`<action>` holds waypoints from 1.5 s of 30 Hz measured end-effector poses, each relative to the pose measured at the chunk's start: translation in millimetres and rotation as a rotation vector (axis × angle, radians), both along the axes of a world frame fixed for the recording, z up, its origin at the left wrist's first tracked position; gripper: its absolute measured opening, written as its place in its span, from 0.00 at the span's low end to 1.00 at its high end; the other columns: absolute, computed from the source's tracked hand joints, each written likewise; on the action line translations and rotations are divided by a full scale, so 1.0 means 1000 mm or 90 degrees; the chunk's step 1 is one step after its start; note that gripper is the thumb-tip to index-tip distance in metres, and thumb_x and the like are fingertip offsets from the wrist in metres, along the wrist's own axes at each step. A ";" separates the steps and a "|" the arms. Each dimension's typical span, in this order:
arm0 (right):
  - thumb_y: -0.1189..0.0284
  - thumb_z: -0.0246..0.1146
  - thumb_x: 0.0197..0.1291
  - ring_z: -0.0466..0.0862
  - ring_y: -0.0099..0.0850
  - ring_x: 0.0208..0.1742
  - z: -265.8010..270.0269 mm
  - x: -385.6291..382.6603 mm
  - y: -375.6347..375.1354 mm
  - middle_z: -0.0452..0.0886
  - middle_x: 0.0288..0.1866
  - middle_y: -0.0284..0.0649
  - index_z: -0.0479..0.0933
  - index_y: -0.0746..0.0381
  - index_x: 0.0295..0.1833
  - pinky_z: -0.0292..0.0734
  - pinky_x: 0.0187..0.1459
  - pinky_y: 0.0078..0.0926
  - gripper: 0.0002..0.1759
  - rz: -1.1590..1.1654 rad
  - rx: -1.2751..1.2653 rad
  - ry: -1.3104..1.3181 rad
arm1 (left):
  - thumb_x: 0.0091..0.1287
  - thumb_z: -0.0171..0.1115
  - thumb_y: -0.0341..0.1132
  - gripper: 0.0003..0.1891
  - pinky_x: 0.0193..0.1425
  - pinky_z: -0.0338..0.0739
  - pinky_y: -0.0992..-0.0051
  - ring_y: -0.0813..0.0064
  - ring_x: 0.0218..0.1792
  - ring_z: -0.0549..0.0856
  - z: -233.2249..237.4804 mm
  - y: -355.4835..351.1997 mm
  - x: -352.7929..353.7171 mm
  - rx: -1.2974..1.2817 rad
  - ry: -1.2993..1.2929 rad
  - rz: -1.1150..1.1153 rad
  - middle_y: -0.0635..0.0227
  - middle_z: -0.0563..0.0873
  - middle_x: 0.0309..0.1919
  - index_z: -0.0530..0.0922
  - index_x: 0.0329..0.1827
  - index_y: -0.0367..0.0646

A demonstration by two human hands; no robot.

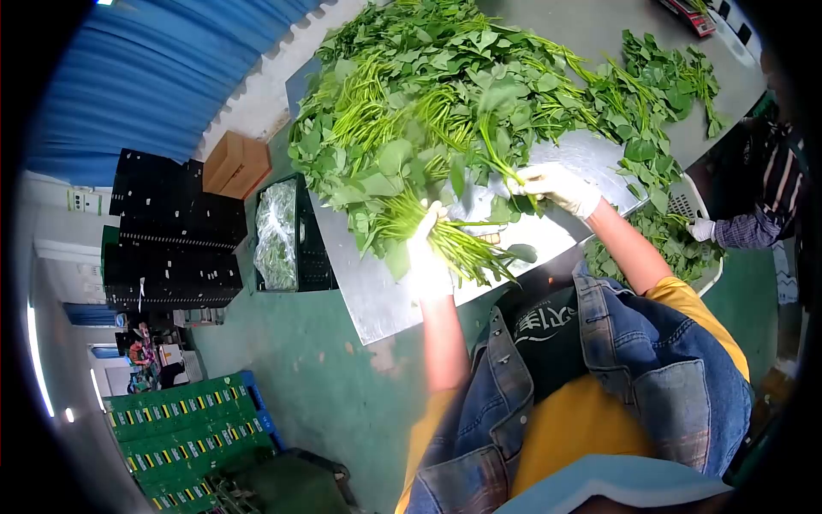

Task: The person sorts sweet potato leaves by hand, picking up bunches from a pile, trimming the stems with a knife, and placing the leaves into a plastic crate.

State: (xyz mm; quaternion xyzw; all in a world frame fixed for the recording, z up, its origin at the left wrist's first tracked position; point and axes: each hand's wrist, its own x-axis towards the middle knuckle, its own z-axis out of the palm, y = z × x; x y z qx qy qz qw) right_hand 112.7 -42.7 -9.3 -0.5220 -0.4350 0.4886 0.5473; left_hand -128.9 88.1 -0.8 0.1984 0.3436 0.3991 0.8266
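While left fingers (431, 212) wrap closed round a bunch (463, 250) | right fingers (533, 177) pinch a sprig (490, 150), right of the bunch | sprig's axis oblique to the bunch's stems

Looks from the wearer's head, above and behind the gloved fingers (529, 181). Faces forward and down. Sits near enough to frame, in one wide field, the denim garment (664, 398) behind the fingers and the tabletop (377, 300) below them.
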 end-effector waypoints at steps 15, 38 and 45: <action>0.70 0.65 0.49 0.82 0.34 0.36 0.025 -0.053 -0.011 0.82 0.38 0.44 0.80 0.64 0.44 0.75 0.39 0.28 0.15 -0.174 0.006 -0.358 | 0.57 0.63 0.20 0.18 0.35 0.79 0.76 0.73 0.32 0.83 0.045 -0.018 0.032 0.029 0.018 -0.123 0.61 0.83 0.34 0.74 0.51 0.37; 0.66 0.65 0.51 0.80 0.34 0.29 0.023 -0.040 -0.045 0.80 0.33 0.39 0.80 0.61 0.44 0.74 0.35 0.30 0.16 -0.097 -0.003 -0.383 | 0.51 0.67 0.21 0.12 0.33 0.77 0.77 0.76 0.27 0.82 0.048 -0.033 0.082 0.205 0.265 -0.318 0.66 0.83 0.29 0.79 0.39 0.34; 0.72 0.60 0.62 0.80 0.27 0.45 -0.006 -0.039 -0.016 0.80 0.46 0.40 0.75 0.67 0.50 0.77 0.47 0.24 0.13 -0.219 0.040 0.545 | 0.53 0.63 0.19 0.13 0.37 0.80 0.76 0.73 0.31 0.83 0.016 -0.045 0.102 0.220 0.020 -0.375 0.63 0.83 0.34 0.78 0.43 0.32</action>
